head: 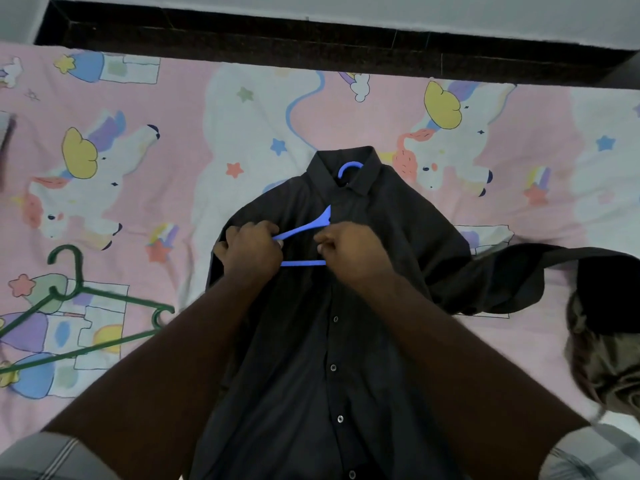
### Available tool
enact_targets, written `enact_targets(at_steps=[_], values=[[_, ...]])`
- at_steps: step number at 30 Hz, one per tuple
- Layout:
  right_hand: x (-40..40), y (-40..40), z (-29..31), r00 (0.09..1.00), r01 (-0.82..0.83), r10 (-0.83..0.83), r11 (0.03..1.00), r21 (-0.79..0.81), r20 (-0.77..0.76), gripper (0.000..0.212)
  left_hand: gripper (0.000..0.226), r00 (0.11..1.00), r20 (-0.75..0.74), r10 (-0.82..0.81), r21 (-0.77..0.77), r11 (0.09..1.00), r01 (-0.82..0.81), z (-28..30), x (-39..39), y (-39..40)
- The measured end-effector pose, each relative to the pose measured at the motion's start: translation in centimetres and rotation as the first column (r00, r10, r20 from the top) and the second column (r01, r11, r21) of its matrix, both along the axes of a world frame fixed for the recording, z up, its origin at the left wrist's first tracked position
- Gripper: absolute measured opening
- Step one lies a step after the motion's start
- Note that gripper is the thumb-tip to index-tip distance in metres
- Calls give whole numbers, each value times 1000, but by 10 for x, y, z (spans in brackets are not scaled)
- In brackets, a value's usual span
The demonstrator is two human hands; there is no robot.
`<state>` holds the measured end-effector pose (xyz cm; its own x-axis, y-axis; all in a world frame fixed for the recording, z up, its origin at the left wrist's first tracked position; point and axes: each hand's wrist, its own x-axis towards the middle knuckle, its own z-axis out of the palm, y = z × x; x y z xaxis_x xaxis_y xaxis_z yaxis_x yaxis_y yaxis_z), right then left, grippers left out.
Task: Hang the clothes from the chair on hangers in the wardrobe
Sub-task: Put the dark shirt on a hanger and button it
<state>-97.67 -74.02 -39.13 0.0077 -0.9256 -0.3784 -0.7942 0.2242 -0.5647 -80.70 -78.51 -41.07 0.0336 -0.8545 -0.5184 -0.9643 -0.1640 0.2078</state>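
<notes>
The middle of the bed (214,133) is taken up by a dark shirt (311,341) lying flat, collar at the far end, with a blue hanger (304,230) inside it. Both hands, left hand (251,249) and right hand (349,251), sit on its chest, and the forearms block the near middle. Left of the shirt, a green hanger (86,306) lies on the sheet, just beside the left forearm. To the right, the shirt's sleeve trails toward a dark garment heap (609,323) at the right edge. Bare sheet lies open across the far side, ending at a dark ledge (311,39) below the wall.
</notes>
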Motion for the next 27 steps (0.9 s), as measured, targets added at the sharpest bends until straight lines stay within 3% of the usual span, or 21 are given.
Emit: enact_targets(at_steps=[2, 5, 8, 13, 18, 20, 23, 24, 26, 27], values=[[10, 5, -7, 998, -36, 37, 999, 20, -46, 24, 21, 998, -57, 31, -66, 997, -34, 1, -2, -1], [9, 11, -14, 997, 45, -47, 999, -21, -67, 25, 13, 962, -245, 119, -138, 978, -156, 1, -5, -5], [2, 14, -16, 995, 78, -79, 997, -28, -63, 31, 11, 906, -376, 193, -86, 967, -242, 1, -12, -7], [-2, 8, -20, 994, -48, 47, 999, -13, -95, 25, 15, 879, -460, 129, -63, 982, -177, 5, -22, -11], [-7, 13, -23, 990, -117, 113, 992, -40, -90, 20, 7, 710, -634, 306, 108, 944, -311, 7, -17, -11], [-10, 16, -24, 986, -140, 131, 986, -91, -101, 23, 10, 565, -696, 442, 240, 886, -397, 6, -13, -11], [-13, 18, -25, 998, -44, 33, 973, -224, -50, 22, 37, 21, -672, 741, 665, 615, -423, 3, -4, -13], [-14, 20, -25, 1000, 0, -6, 964, -266, -23, 21, 43, -79, -619, 781, 740, 547, -392, 0, -1, -12], [-13, 24, -23, 996, 86, -76, 941, -327, 43, 23, 39, -157, -553, 818, 800, 469, -376, -6, -4, -7], [-13, 26, -22, 993, 114, -98, 929, -353, 64, 23, 32, -141, -552, 822, 795, 467, -387, -10, -11, -2]])
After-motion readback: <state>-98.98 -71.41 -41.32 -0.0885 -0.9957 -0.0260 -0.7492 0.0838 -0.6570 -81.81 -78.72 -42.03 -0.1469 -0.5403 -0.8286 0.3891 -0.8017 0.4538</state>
